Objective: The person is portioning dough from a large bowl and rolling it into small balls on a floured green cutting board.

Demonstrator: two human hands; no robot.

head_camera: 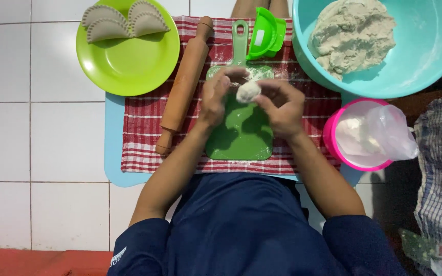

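Over the green cutting board (241, 135), head view:

- Dough ball (248, 91): small, pale, roughly round, so no clear long axis or pointing direction. Held above the board's upper half, between both hands.
- Left hand (217, 96): fingers curled around the ball's left side, grasping it.
- Right hand (281, 102): fingertips closed on the ball's right side, grasping it.
- Cutting board: long axis runs away from the person, handle pointing to the far side; floured at its upper end. Lower half bare, giving open room under the wrists.
- Red checked cloth (141, 138): lies under the board on a light blue mat (112, 153), whose edge shows at the left and near sides.
- Rolling pin (184, 84): wooden, just left of the board, tilted, upper end leaning right.
- Green plate (129, 61): far left, overlapping the cloth's corner, bearing two crimped folded pastries (124, 21) at its far rim; most of its surface bare.
- Green dumpling press (266, 33): beside the board's handle, on the right.
- Turquoise basin (425, 46): far right, holding a dough mass (351, 33); rim close to the right hand.
- Pink bowl (331, 138): near right, with a clear plastic bag (392, 130) in it.
- White tiled floor (37, 138): open expanse on the left.
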